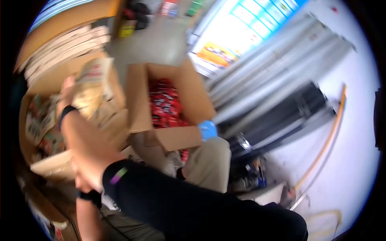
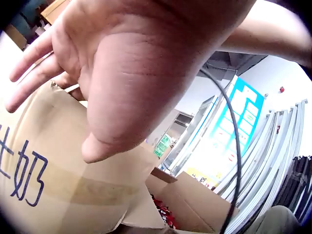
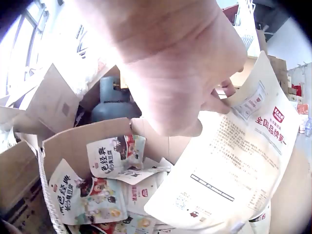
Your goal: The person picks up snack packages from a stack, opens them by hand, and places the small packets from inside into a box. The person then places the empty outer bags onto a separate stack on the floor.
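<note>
My right hand (image 3: 180, 87) pinches the top edge of a cream printed pouch (image 3: 224, 165), which hangs tilted over an open cardboard box (image 3: 73, 131). Below it, more pouches (image 3: 92, 195) with food pictures lie loosely heaped in this box. In the head view the right arm crosses over the left, and the right hand (image 1: 69, 94) is blurred beside the pouch (image 1: 94, 80). My left hand (image 2: 131, 83) has its fingers extended at the upper corner of a carton side (image 2: 73, 190) marked with handwriting. In the head view this left hand (image 1: 81, 180) is by the near box flap.
A second open carton (image 1: 138, 98) holds many red packets (image 1: 165, 104). Flattened cardboard (image 1: 66, 52) is stacked behind the pouch box. A grey-blue gas cylinder (image 3: 114, 105) stands beside it. Long metal poles (image 1: 277, 56) and a black bundle (image 1: 281, 120) lean along the wall at right.
</note>
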